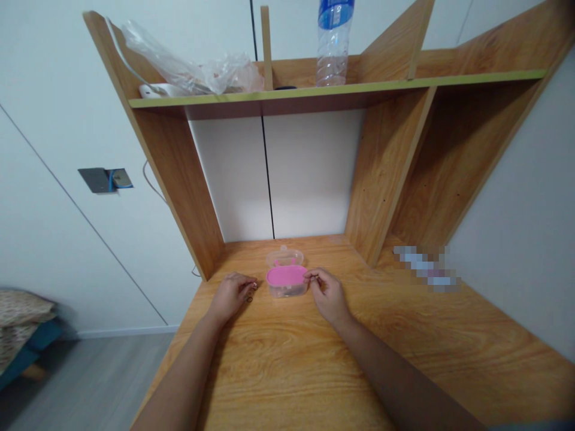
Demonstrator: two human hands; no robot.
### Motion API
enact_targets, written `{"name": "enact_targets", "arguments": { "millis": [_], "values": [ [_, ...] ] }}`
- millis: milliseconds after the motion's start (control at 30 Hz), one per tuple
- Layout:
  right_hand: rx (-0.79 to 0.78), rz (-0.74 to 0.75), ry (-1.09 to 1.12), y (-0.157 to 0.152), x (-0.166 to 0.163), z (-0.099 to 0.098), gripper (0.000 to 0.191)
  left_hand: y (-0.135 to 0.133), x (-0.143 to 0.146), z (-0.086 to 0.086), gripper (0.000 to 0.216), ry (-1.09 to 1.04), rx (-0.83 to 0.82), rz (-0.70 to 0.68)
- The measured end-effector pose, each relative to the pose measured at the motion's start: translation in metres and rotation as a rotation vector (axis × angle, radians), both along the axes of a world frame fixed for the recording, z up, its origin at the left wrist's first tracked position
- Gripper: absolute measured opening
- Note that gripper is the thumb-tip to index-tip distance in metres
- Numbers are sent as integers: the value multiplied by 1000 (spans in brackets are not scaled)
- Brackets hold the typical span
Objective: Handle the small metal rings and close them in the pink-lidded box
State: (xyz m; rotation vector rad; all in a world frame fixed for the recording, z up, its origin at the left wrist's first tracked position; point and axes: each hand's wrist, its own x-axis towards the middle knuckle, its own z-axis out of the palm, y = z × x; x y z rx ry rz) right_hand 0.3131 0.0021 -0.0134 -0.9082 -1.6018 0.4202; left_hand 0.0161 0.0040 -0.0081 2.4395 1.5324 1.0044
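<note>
A small clear plastic box (pixel 287 291) with rounded ends stands on the desk, its transparent lid (pixel 284 258) tipped open behind it. Over the box's top lies a pink tray (pixel 286 276). My right hand (pixel 329 294) is at the box's right end, thumb and fingers pinched at the edge of the pink tray. To the left of the box, my left hand (pixel 230 296) is low over the desk with its fingertips closed on a small ring-like item (pixel 254 286), too small to name surely. A dark little ring (pixel 249 299) shows just below those fingertips.
The wooden desk (pixel 269 371) carries a shelf unit (pixel 314 99) at its back. On the shelf are a plastic bag (pixel 211 75) and a clear bottle (pixel 333 54) with a blue label. A blurred-out item (pixel 426 268) lies at right. A wall socket opening (pixel 105 179) is at left.
</note>
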Motion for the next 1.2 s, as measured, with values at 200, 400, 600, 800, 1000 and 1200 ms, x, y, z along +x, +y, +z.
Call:
{"name": "enact_targets", "arguments": {
  "millis": [200, 400, 600, 800, 1000, 1200],
  "values": [
    [48, 44, -64, -3, 1, 1, 22, -6, 3, 5, 15, -112, 260, 70],
    [143, 153, -199, -14, -6, 8, 24, -18, 21, 16, 5, -200, 541, 60],
    [211, 243, -316, -24, -14, 12, 23, -32, 61, 14, 10, -98, 565, -176],
    [282, 199, -311, -21, -12, 4, 20, -36, 79, 3, 18, -54, 541, -285],
    [350, 196, -308, -17, -12, 5, 20, -35, 78, 0, 19, -98, 526, -286],
    [342, 162, -317, -14, -11, 2, 21, -35, 80, -1, 17, -127, 506, -287]
  ]
}}
